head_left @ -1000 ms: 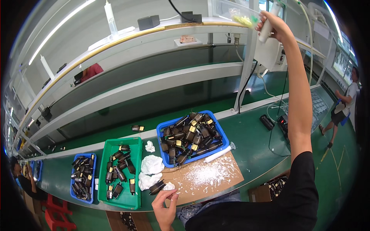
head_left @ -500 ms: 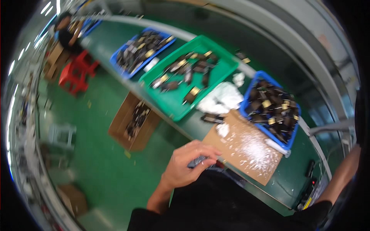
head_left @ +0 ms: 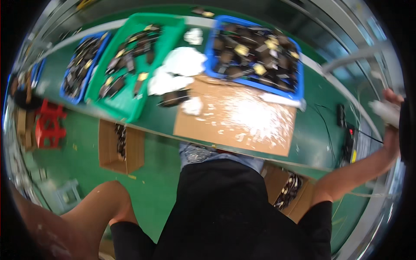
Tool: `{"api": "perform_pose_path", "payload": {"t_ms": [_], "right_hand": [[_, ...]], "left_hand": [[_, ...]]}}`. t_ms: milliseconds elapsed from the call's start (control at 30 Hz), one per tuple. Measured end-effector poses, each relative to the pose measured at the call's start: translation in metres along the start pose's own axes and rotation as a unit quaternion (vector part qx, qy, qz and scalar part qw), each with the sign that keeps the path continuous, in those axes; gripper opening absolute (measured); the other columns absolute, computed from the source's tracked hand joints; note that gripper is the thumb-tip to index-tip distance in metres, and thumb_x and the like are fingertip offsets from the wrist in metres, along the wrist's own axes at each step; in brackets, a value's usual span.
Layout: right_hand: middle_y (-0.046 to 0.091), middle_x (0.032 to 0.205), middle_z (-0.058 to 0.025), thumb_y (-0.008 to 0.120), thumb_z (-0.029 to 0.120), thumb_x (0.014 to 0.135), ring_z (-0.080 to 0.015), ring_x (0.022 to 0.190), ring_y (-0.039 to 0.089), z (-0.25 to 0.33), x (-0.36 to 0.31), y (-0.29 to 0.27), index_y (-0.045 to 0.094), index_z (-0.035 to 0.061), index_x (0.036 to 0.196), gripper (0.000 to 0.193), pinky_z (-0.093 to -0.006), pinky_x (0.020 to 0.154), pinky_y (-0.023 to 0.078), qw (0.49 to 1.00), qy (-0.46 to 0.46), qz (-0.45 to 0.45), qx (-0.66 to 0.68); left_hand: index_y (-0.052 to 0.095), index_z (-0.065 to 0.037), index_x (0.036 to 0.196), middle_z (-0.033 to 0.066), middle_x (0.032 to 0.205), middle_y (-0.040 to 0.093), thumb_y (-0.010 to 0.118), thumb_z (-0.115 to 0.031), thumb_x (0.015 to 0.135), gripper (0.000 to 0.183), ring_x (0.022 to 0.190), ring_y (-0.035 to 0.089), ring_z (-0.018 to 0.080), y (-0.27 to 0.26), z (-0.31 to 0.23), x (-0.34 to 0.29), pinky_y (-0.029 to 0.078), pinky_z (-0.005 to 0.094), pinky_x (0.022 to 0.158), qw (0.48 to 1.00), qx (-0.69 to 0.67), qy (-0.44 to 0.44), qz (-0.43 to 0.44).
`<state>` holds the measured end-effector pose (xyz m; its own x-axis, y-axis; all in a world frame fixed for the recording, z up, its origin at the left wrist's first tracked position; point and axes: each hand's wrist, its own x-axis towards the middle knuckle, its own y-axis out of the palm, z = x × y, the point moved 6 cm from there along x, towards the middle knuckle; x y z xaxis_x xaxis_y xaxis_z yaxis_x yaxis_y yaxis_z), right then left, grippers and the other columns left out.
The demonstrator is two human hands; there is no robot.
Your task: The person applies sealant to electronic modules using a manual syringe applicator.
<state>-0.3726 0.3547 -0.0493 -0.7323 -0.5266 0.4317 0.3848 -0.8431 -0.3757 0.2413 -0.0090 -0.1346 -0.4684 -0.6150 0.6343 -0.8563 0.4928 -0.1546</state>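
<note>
Pale tube [head_left: 383, 111] was in the right hand [head_left: 393, 97], out at the far right of the view, its fingers closed around the body; blur and the dark rim hid their exact placing. The left forearm [head_left: 82, 216] loomed in the lower left, very close to the camera, and its hand could not be made out, so I cannot tell how those fingers stood. Below the middle lay the person's black shirt [head_left: 225, 212], then light blue trousers [head_left: 255, 162] against the edge of the green desk [head_left: 314, 147]. Under it stood two cartons with dark parts inside, a left carton [head_left: 107, 149] and a right carton [head_left: 271, 185]. On the desk's near side, a brown cardboard sheet [head_left: 201, 130] carried scattered white flecks. A dark part [head_left: 173, 99] lay beside its left corner, next to a white wad [head_left: 192, 106]. Farther back, white cloths [head_left: 184, 60] were heaped between a green tray [head_left: 162, 47] and a blue tray [head_left: 211, 47], both holding dark parts, the blue one fuller. A second white tube [head_left: 281, 101] lay along the blue tray's near side. Beyond the desk's far edge rested one more small dark piece [head_left: 199, 11].
</note>
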Motion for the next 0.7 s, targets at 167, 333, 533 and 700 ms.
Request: {"api": "perform_pose_path", "payload": {"t_ms": [167, 333, 533, 700], "right_hand": [[0.066, 0.101, -0.0255, 0.033, 0.035, 0.099, -0.0318, 0.097, 0.065, -0.038, -0.118, 0.070, 0.060, 0.0000, 0.099, 0.045, -0.0386, 0.079, 0.055, 0.970, 0.135, -0.008, 0.201], [0.067, 0.095, -0.0276, 0.030, 0.047, 0.097, -0.0313, 0.080, 0.069, -0.104, -0.167, 0.091, 0.064, -0.0033, 0.090, 0.061, -0.0373, 0.067, 0.057, 0.932, 0.263, -0.091, 0.231], [0.067, 0.090, -0.0284, 0.027, 0.054, 0.097, -0.0309, 0.075, 0.070, -0.137, -0.177, 0.097, 0.064, -0.0044, 0.091, 0.069, -0.0366, 0.059, 0.058, 0.882, 0.301, -0.160, 0.324], [0.066, 0.096, -0.0297, 0.028, 0.052, 0.099, -0.0339, 0.083, 0.070, -0.151, -0.188, 0.115, 0.062, -0.0040, 0.099, 0.066, -0.0416, 0.066, 0.061, 0.804, 0.275, -0.166, 0.501]], "left_hand": [[0.062, 0.003, 0.099, 0.0111, 0.080, 0.066, 0.065, -0.012, 0.088, 0.018, 0.071, 0.061, 0.0197, 0.061, 0.039, 0.035, 0.049, 0.0344, 0.065, 0.991, -0.087, 0.012, 0.098], [0.061, 0.002, 0.099, 0.0127, 0.082, 0.066, 0.065, -0.014, 0.089, 0.019, 0.074, 0.060, 0.0198, 0.144, 0.054, 0.057, 0.049, 0.0348, 0.067, 0.979, -0.122, -0.012, 0.164], [0.060, 0.001, 0.098, 0.0147, 0.085, 0.066, 0.064, -0.018, 0.091, 0.020, 0.078, 0.060, 0.0200, 0.353, 0.039, 0.078, 0.049, 0.0352, 0.070, 0.964, -0.140, -0.062, 0.219], [0.063, -0.001, 0.105, 0.0098, 0.097, 0.065, 0.062, -0.016, 0.093, 0.019, 0.085, 0.060, 0.0147, 0.419, 0.138, -0.016, 0.049, 0.0276, 0.072, 0.793, -0.388, -0.455, 0.116]]}}
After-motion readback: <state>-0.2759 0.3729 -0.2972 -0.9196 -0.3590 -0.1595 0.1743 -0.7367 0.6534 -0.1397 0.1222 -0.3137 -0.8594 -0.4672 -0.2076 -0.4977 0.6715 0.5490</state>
